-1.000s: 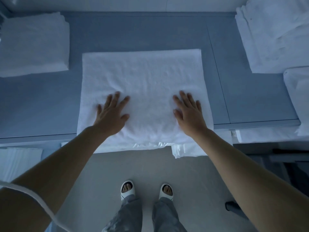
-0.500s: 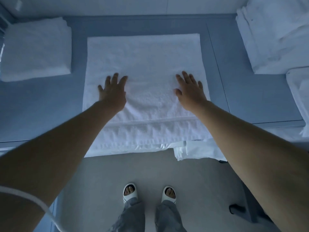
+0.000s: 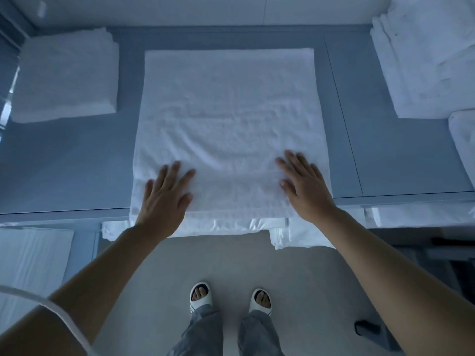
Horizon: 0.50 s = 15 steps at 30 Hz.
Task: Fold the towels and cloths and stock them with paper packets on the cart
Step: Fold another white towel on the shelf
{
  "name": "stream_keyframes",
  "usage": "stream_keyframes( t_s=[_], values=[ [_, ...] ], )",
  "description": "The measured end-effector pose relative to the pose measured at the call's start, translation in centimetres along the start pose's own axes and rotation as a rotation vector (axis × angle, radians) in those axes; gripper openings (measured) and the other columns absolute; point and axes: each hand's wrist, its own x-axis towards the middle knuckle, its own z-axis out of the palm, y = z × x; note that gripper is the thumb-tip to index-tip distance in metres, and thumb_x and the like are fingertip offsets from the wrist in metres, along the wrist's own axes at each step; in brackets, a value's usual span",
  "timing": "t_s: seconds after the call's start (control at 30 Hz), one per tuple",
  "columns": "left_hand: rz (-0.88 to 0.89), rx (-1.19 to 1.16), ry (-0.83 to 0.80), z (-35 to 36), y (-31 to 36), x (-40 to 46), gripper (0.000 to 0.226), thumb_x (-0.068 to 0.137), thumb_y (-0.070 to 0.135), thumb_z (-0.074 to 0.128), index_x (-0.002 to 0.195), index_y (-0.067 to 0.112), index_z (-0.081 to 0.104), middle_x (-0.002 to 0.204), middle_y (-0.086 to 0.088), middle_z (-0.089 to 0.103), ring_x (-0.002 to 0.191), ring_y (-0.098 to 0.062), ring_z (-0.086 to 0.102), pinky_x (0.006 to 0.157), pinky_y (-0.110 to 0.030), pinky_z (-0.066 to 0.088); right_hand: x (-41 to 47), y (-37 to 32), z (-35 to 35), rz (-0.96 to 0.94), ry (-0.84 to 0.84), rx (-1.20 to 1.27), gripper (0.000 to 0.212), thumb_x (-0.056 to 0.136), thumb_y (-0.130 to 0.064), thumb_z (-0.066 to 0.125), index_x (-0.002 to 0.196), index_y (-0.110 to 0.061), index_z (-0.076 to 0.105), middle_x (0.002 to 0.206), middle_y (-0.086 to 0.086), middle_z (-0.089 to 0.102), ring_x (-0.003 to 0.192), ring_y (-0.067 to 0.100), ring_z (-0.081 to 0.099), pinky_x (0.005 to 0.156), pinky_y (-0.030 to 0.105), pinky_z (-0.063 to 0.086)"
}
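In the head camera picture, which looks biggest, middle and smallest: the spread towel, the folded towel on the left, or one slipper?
1. The spread towel, under both flat hands, looks biggest.
2. The folded towel looks middle-sized.
3. The slipper looks smallest, though it sits lower on the floor, farther from the camera.

I'm looking at a hotel-style linen room, grey-blue desk (image 3: pixel 385 150) across the frame, folded white towel stack (image 3: pixel 66 75) upper left, heaped white linens (image 3: pixel 426 60) upper right, more linen (image 3: pixel 295 235) shelved under the desk's front edge

White towel (image 3: pixel 226 119) on a grey-blue cart top (image 3: pixel 401 155); white slippers (image 3: pixel 200 295).
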Motion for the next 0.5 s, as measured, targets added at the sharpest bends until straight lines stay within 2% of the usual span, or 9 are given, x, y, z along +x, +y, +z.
stream_keyframes(
  t_s=[0.27, 0.33, 0.4, 0.5],
  values=[
    [-0.008, 0.053, -0.042, -3.4, 1.2, 5.3, 0.056, 0.107, 0.039, 0.046, 0.16, 0.037, 0.027, 0.173, 0.0, 0.008, 0.159, -0.028, 0.007, 0.124, -0.06, 0.019, 5.4, -0.1, -1.8, 0.04, -0.007, -0.067, 0.057, 0.107, -0.033, 0.048, 0.162, -0.027, 0.031, 0.173, -0.003, 0.015, 0.16, 0.024, 0.013, 0.125, 0.05, 0.019],
    [0.046, 0.067, 0.034, -4.0, 2.6, 5.1, 0.051, 0.103, 0.031, 0.057, 0.153, 0.031, 0.044, 0.169, -0.003, 0.025, 0.156, -0.03, 0.02, 0.122, -0.062, 0.024, 5.4, -1.4, -2.1, -0.003, 0.034, -0.085, 0.054, 0.102, -0.028, 0.056, 0.155, -0.021, 0.044, 0.169, 0.002, 0.029, 0.156, 0.026, 0.024, 0.122, 0.05, 0.026],
    [0.227, 0.094, 0.114, -4.1, 4.6, 4.3, 0.042, 0.098, 0.024, 0.066, 0.139, 0.026, 0.062, 0.159, -0.007, 0.044, 0.148, -0.032, 0.039, 0.117, -0.058, 0.035, 4.7, -3.5, -2.1, -0.161, 0.051, -0.059, 0.047, 0.094, -0.024, 0.068, 0.141, -0.016, 0.061, 0.156, 0.005, 0.048, 0.146, 0.028, 0.042, 0.114, 0.049, 0.037],
    [0.372, 0.049, 0.131, -2.9, 7.4, 3.3, 0.031, 0.091, 0.019, 0.076, 0.123, 0.021, 0.076, 0.143, -0.007, 0.062, 0.13, -0.031, 0.058, 0.103, -0.051, 0.051, 3.1, -6.0, -0.9, -0.304, 0.016, 0.011, 0.037, 0.085, -0.018, 0.079, 0.121, -0.013, 0.074, 0.134, 0.006, 0.067, 0.125, 0.031, 0.06, 0.098, 0.045, 0.05]
  ],
)
